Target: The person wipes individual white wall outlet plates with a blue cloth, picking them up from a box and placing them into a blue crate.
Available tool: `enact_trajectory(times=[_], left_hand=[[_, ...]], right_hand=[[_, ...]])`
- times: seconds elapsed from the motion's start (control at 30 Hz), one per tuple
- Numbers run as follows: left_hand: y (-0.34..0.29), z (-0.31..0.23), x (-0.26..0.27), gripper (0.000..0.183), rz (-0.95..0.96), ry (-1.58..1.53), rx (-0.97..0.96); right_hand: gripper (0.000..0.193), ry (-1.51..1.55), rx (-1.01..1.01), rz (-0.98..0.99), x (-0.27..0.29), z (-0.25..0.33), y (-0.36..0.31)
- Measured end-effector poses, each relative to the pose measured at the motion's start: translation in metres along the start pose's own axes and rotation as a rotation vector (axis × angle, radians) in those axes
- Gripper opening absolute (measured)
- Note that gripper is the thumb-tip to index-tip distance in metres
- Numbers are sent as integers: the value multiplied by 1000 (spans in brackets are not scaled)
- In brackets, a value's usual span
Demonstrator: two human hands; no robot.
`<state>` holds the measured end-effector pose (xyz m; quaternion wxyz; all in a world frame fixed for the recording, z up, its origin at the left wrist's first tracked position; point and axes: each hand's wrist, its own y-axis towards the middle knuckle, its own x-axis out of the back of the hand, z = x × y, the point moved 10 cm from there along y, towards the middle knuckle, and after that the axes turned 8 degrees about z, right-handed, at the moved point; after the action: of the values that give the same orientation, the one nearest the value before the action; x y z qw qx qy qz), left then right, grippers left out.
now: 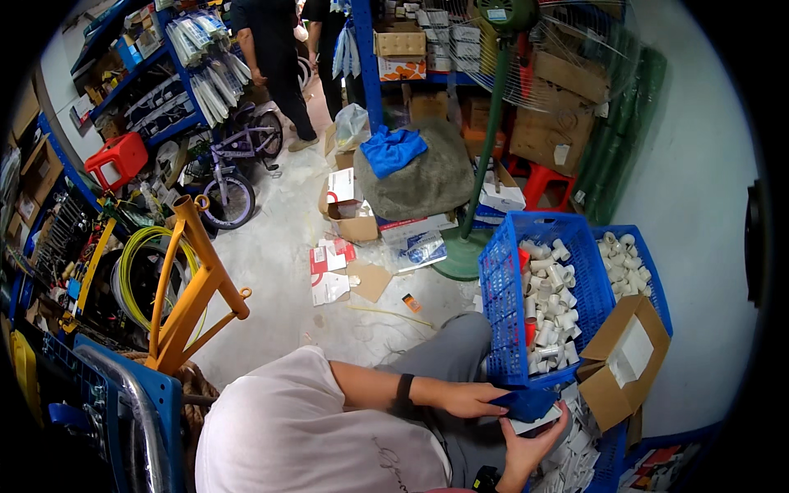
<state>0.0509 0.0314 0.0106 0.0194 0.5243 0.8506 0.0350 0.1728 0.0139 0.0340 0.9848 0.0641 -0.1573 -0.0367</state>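
My left hand [470, 400], with a black band at its wrist, is closed on a dark blue cloth [528, 404]. The cloth lies over part of a small white flat rectangular piece [534, 421]. My right hand [532, 444] grips that white piece along its edges; its exact kind I cannot make out. Below and beside my hands are many similar white flat pieces [580, 440], heaped near a blue crate. Just beyond my hands stands a blue plastic basket [503, 329] of white pipe fittings [552, 308], with a few red bits among them.
A second blue basket [662, 283] of fittings and an open cardboard box [606, 359] stand at right. Ahead are a green fan stand [485, 156], a grey cushion [423, 193] and flattened cartons [370, 279]. A yellow metal frame [193, 279] stands left; two people [275, 57] stand farther off.
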Motion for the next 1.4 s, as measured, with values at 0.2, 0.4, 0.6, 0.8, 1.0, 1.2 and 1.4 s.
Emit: enact_trajectory(times=[0.2,0.4,0.6,0.8,1.0,1.2,1.4], left_hand=[[6,27,-8,38,30,-96,73],[8,32,-9,37,41,-38,41],[6,12,-1,33,-50,77,-5],[9,24,-6,25,-110,-447,-12],[3,9,6,27,-126,-313,-2],[-10,27,24,29,-253,-209,301],[-9,46,21,48,-381,-720,314]], right_hand=[[102,-35,-4,103,-8,-29,0],[101,12,-33,4,5,-27,1],[105,-135,16,102,-7,-18,-5],[107,-160,-61,128,-18,-9,-4],[115,-341,83,147,-22,14,2],[112,24,15,67,3,-12,8],[118,369,39,221,-10,9,4]])
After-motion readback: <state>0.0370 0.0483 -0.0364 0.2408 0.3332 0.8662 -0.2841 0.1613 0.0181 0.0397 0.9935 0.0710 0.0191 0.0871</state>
